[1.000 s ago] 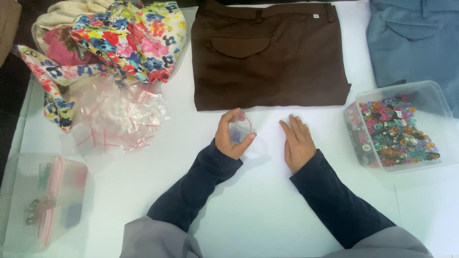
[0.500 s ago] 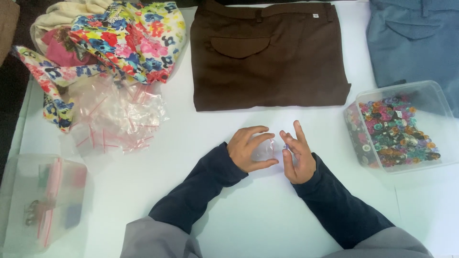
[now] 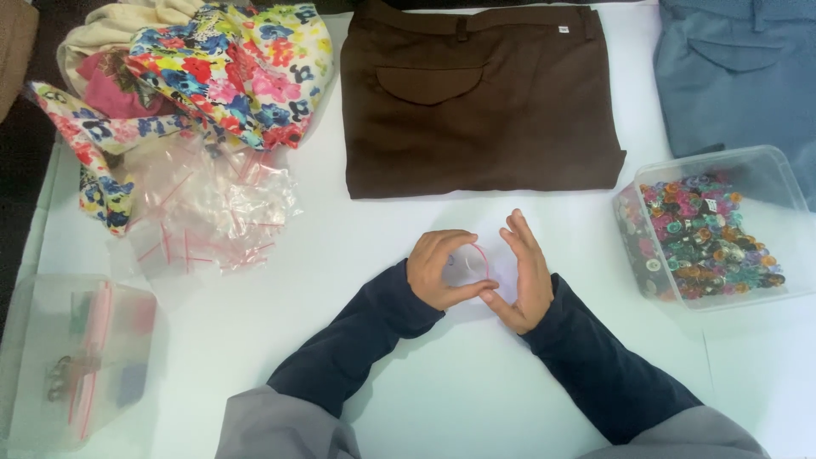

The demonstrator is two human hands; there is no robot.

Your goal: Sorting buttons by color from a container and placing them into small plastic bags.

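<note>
The small clear bag with a red zip strip sits between the two hands at the middle of the white table, just below the brown trousers. The left hand curls around it from 9 o'clock, thumb and fingers pinching its lower edge. The right hand stands on edge at 3 o'clock, fingers straight and close together, thumb tip meeting the left thumb under the bag. The bag is crumpled, so its long axis cannot be told. Both hands touch it; the left has the firmer hold. The tub of buttons lies at 3 o'clock, nearer the right hand; the pile of spare bags lies at 10 o'clock, nearer the left.
</note>
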